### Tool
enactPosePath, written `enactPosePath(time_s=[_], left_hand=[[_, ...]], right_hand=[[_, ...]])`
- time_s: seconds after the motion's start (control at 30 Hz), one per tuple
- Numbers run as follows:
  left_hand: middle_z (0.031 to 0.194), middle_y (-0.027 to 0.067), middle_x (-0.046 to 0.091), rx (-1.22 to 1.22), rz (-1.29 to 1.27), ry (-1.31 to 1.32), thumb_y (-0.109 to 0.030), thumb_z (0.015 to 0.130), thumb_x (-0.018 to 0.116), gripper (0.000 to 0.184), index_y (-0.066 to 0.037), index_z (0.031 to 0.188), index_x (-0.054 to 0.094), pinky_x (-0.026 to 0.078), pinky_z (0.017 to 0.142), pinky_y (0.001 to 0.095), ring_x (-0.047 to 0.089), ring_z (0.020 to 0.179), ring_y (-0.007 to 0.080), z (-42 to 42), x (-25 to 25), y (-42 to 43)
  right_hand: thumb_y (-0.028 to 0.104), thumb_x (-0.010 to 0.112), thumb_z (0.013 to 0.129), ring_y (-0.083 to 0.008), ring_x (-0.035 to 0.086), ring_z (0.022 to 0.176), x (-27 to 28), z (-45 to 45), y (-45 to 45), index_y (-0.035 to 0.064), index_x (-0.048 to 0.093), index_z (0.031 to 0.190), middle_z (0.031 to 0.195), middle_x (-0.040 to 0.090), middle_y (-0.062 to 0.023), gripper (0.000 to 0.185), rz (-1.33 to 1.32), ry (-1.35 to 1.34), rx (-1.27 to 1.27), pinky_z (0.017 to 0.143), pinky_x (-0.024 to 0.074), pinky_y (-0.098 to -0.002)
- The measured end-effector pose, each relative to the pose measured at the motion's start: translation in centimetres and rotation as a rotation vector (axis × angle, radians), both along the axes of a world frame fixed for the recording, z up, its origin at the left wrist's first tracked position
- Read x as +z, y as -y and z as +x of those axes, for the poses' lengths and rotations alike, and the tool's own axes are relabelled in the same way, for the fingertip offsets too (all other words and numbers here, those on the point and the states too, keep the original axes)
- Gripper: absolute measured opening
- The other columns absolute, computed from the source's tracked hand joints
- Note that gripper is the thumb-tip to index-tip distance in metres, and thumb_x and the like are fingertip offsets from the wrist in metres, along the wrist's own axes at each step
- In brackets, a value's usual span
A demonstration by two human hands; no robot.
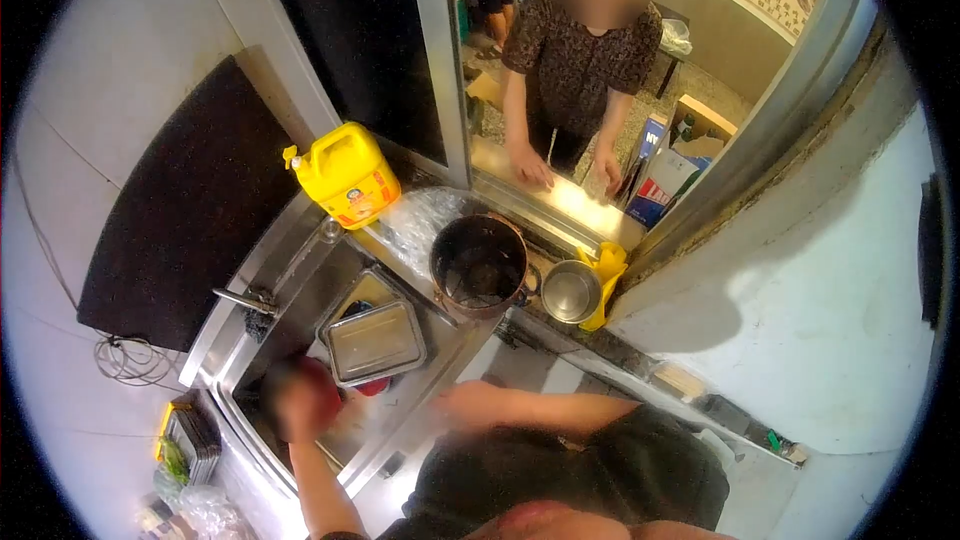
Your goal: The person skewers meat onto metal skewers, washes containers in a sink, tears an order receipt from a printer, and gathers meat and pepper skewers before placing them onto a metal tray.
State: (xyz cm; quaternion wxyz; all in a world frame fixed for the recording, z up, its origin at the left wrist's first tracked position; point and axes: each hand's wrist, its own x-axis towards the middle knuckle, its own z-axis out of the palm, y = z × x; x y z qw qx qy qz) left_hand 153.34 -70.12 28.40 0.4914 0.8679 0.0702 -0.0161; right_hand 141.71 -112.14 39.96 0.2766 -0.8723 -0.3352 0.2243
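Note:
My left hand (298, 408) is over the left part of a steel sink (372, 462), against a red rounded thing (325, 392) that may be a bowl. A dark smear covers its fingers, so its grip is unclear. Bent across in front of my body, my right arm ends with my right hand (468, 406) by the sink's near edge; motion blurs those fingers too. Between and beyond the hands, a rectangular metal tray (376, 342) rests tilted on other trays in the sink. Another bit of red shows beneath its lower edge.
Behind the sink stand a yellow jug (350, 183), a large dark pot (480, 275) and a small metal pot (570, 292) beside yellow plastic. A faucet (240, 300) juts over the sink from the left. Through the window opening, another person (585, 70) leans hands on the sill.

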Motion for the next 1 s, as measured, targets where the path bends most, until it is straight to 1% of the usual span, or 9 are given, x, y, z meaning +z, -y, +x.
enactPosePath(time_s=[0.13,0.17,0.23,0.43,0.57,0.77,0.87,0.97,1.0], left_hand=[[0.085,0.0045,0.063,0.236,-0.327,-0.282,-0.024,0.087,0.060,0.023,-0.005,0.101,0.058,0.047,0.056,0.0228,0.060,0.069,0.0122,-1.2,6.7,3.6],[0.085,0.0045,0.063,0.294,-0.409,-0.353,-0.024,0.087,0.060,0.023,-0.006,0.101,0.058,0.047,0.056,0.0229,0.060,0.069,0.0123,-1.3,7.2,3.9],[0.085,0.0046,0.063,0.279,-0.409,-0.353,-0.023,0.088,0.058,0.022,-0.006,0.101,0.057,0.047,0.056,0.0230,0.059,0.069,0.0123,-1.4,6.9,3.8],[0.087,0.0050,0.063,0.251,-0.452,-0.353,-0.024,0.090,0.056,0.020,-0.006,0.100,0.057,0.048,0.057,0.0237,0.060,0.070,0.0129,-1.3,6.3,3.4],[0.088,0.0050,0.063,0.251,-0.466,-0.334,-0.024,0.090,0.056,0.020,-0.007,0.100,0.057,0.049,0.058,0.0245,0.060,0.072,0.0137,-1.5,6.3,3.5],[0.088,0.0049,0.063,0.327,-0.422,-0.373,-0.023,0.089,0.056,0.021,-0.007,0.103,0.056,0.049,0.058,0.0246,0.061,0.073,0.0140,-1.3,6.7,4.0],[0.085,0.0081,0.062,0.342,-0.459,-0.356,-0.019,0.090,0.052,0.016,-0.005,0.096,0.057,0.047,0.055,0.0265,0.059,0.068,0.0157,-1.4,7.3,4.7],[0.083,0.0056,0.063,0.345,-0.475,-0.376,-0.019,0.090,0.057,0.017,-0.005,0.098,0.057,0.046,0.054,0.0200,0.059,0.065,0.0103,-1.5,7.8,4.9],[0.083,0.0055,0.063,0.345,-0.475,-0.373,-0.019,0.090,0.057,0.016,-0.005,0.098,0.057,0.046,0.053,0.0204,0.059,0.065,0.0106,-1.5,7.8,4.9]], right_hand=[[0.032,0.057,0.082,-0.0341,0.061,0.090,0.8,-0.1,0.1,0.0082,0.053,0.114,0.100,0.061,-0.0160,0.039,0.052,0.029,0.017,0.074,0.0508,-0.0435],[0.033,0.057,0.082,-0.0340,0.060,0.090,1.4,0.0,0.1,0.0082,0.053,0.114,0.101,0.061,-0.0158,0.040,0.017,0.010,0.019,0.074,0.0506,-0.0436],[0.034,0.058,0.082,-0.0337,0.060,0.091,2.4,0.1,0.2,0.0083,0.052,0.115,0.102,0.060,-0.0155,0.042,-0.051,-0.028,0.023,0.075,0.0504,-0.0438],[0.033,0.058,0.082,-0.0365,0.060,0.089,0.6,-0.2,0.2,0.0084,0.050,0.120,0.101,0.061,-0.0177,0.046,0.090,0.017,-0.001,0.075,0.0492,-0.0460],[0.035,0.058,0.082,-0.0381,0.059,0.088,2.1,0.0,0.3,0.0086,0.050,0.120,0.103,0.060,-0.0182,0.047,0.024,-0.051,0.011,0.075,0.0491,-0.0462],[0.040,0.057,0.082,-0.0378,0.060,0.089,1.5,-0.1,0.1,0.0084,0.051,0.118,0.103,0.060,-0.0180,0.048,0.034,-0.026,0.008,0.075,0.0493,-0.0454],[0.040,0.056,0.083,-0.0374,0.060,0.089,1.6,0.0,0.1,0.0082,0.052,0.117,0.103,0.060,-0.0178,0.047,0.037,-0.053,0.019,0.076,0.0493,-0.0451],[0.040,0.056,0.083,-0.0369,0.060,0.090,1.6,-0.1,0.2,0.0086,0.052,0.117,0.103,0.060,-0.0176,0.046,0.028,-0.064,0.016,0.077,0.0492,-0.0448],[0.040,0.055,0.083,-0.0368,0.060,0.090,1.6,-0.1,0.2,0.0088,0.052,0.117,0.103,0.060,-0.0176,0.046,0.023,-0.056,0.020,0.077,0.0492,-0.0447]])
